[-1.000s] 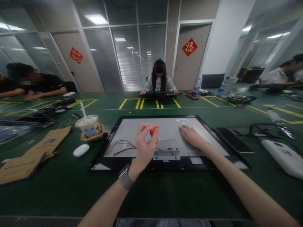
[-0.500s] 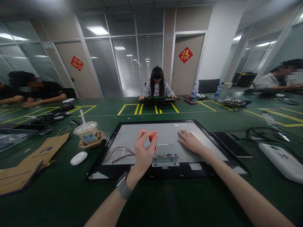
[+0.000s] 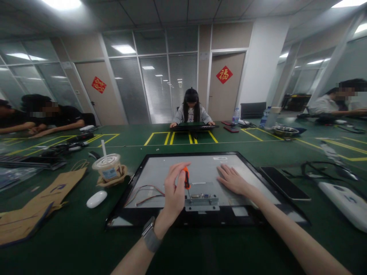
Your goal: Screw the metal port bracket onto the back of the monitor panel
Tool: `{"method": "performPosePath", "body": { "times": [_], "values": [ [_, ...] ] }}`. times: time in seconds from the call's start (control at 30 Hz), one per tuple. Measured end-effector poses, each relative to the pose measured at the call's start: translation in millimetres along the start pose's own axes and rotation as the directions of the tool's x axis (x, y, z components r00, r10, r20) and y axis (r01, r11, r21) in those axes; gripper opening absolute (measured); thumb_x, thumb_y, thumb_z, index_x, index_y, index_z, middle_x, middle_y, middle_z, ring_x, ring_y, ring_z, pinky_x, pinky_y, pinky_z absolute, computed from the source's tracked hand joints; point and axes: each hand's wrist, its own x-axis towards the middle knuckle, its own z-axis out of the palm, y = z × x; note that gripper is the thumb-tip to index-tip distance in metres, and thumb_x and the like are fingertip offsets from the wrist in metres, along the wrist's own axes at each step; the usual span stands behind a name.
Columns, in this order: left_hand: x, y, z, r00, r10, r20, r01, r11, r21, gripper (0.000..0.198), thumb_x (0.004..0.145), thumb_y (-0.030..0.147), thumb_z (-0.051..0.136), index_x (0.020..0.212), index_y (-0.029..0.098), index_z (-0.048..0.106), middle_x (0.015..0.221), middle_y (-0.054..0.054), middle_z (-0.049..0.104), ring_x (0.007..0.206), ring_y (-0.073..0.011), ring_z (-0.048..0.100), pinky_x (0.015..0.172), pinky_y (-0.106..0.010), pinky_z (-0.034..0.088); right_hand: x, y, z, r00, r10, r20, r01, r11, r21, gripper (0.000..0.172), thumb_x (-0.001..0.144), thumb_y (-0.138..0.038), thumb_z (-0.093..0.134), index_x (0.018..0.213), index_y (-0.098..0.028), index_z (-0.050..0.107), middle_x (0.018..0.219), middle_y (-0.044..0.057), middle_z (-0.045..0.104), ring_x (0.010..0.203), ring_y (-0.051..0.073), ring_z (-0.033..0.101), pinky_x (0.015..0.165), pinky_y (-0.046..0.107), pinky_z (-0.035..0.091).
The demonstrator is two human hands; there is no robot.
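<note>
A flat panel (image 3: pixel 172 162) with a black frame and grey back lies on the green table in front of me. My left hand (image 3: pixel 175 189), with a watch on its wrist, is closed around an orange and black screwdriver (image 3: pixel 187 178). The screwdriver stands upright, its shaft pointing down at the left part of a metal bracket (image 3: pixel 202 202) with connectors. On the right of the panel's back, my right hand (image 3: pixel 233 179) lies flat with fingers spread. Thin wires (image 3: pixel 146 189) lie on the panel, left of my left hand.
Left of the panel are a white mouse (image 3: pixel 96 199), a drink cup (image 3: pixel 107 168) and a brown paper bag (image 3: pixel 48 198). To its right lie a black phone (image 3: pixel 283 183) and a white device (image 3: pixel 344 202). A person (image 3: pixel 191 109) sits opposite.
The view has tilted up slightly, so the table appears lower. My left hand's fingers have shifted around the screwdriver, and more of its handle shows. My right hand stays flat on the panel.
</note>
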Motion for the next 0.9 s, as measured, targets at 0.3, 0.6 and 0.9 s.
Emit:
{"method": "performPosePath", "body": {
  "times": [0.3, 0.6, 0.9],
  "values": [
    [2, 1, -1.7, 0.998, 0.033, 0.044, -0.033, 0.999, 0.001, 0.026, 0.097, 0.022, 0.052, 0.107, 0.019, 0.075, 0.098, -0.008, 0.071, 0.092, -0.0207, 0.066, 0.083, -0.033, 0.054, -3, -8, -7, 1.000, 0.015, 0.011, -0.014, 1.000, -0.012, 0.070, 0.100, -0.054, 0.026, 0.157, -0.014, 0.039, 0.164, 0.016, 0.033, 0.152, 0.030, 0.028, 0.123, 0.049, 0.021],
    [1, 0, -1.4, 0.998, 0.016, 0.060, -0.016, 1.000, -0.008, 0.022, 0.097, 0.026, 0.055, 0.104, 0.020, 0.076, 0.096, -0.007, 0.064, 0.084, -0.0183, 0.065, 0.077, -0.032, 0.055, -4, -8, -6, 1.000, 0.003, -0.031, -0.002, 0.999, 0.040, 0.069, 0.100, -0.057, 0.029, 0.155, -0.017, 0.042, 0.163, 0.016, 0.035, 0.151, 0.032, 0.030, 0.122, 0.053, 0.023],
    [2, 1, -1.3, 0.996, 0.042, 0.075, -0.044, 0.999, 0.024, 0.021, 0.096, 0.026, 0.058, 0.105, 0.020, 0.076, 0.090, -0.006, 0.067, 0.085, -0.0195, 0.065, 0.079, -0.032, 0.054, -4, -8, -11, 1.000, -0.010, -0.027, 0.011, 0.998, 0.060, 0.068, 0.100, -0.055, 0.034, 0.153, -0.013, 0.044, 0.162, 0.018, 0.037, 0.151, 0.031, 0.031, 0.122, 0.050, 0.025]
  ]
}}
